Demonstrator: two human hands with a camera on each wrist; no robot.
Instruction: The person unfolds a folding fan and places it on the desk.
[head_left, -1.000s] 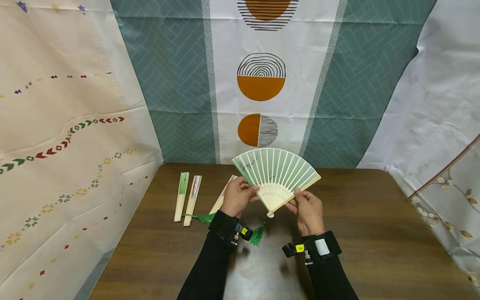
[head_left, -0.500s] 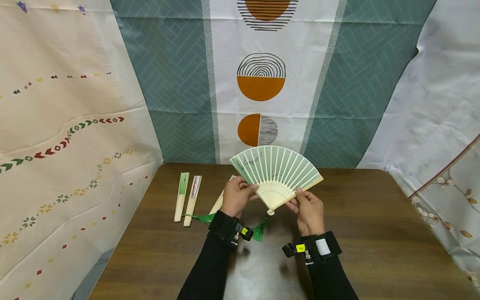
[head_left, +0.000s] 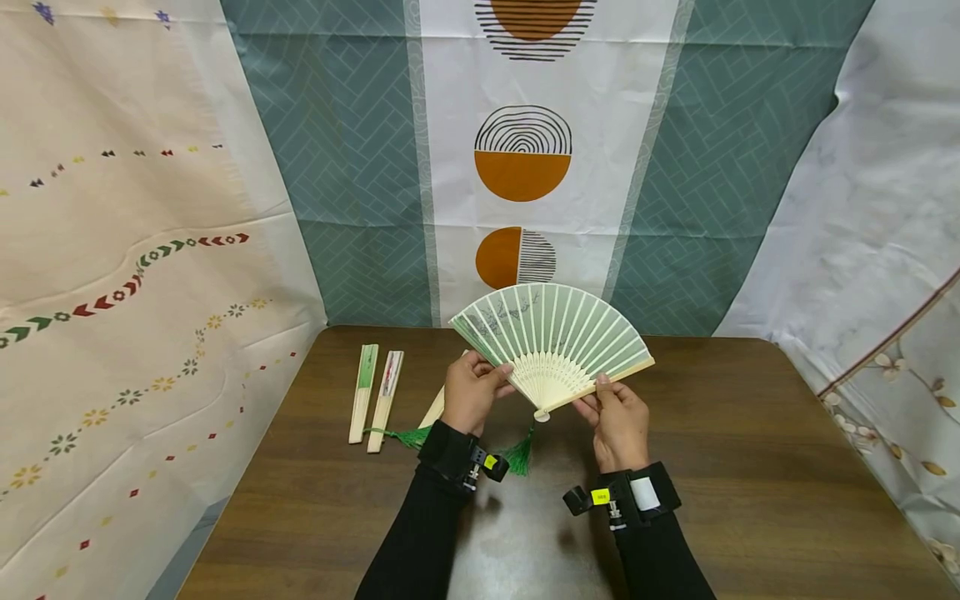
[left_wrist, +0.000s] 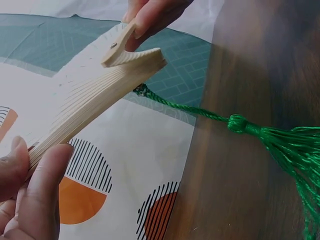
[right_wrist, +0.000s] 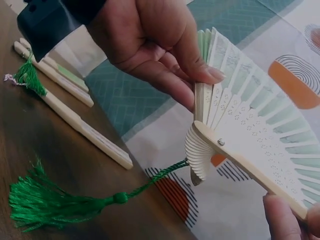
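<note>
A green folding fan (head_left: 555, 333) with pale pierced ribs is spread wide above the table, its pivot end pointing down. My left hand (head_left: 472, 392) pinches the fan's left side, where several ribs are still bunched together, as the right wrist view shows. With thumb and fingers my right hand (head_left: 617, 421) pinches the outer guard stick on the right. From the pivot a green tassel (left_wrist: 245, 125) hangs on a braided cord. Behind my left hand lies a folded fan (head_left: 432, 408), partly hidden by that hand.
Two more folded fans lie side by side on the left of the brown wooden table (head_left: 750, 467), one with a green top (head_left: 363, 392) and one with a white printed top (head_left: 386, 402). Patterned cloths (head_left: 360, 167) hang behind the table and along both sides.
The held fan has spread wider, its left edge moving left and its right edge moving right. Its pivot and tassel have risen slightly. Both hands keep their grip.
</note>
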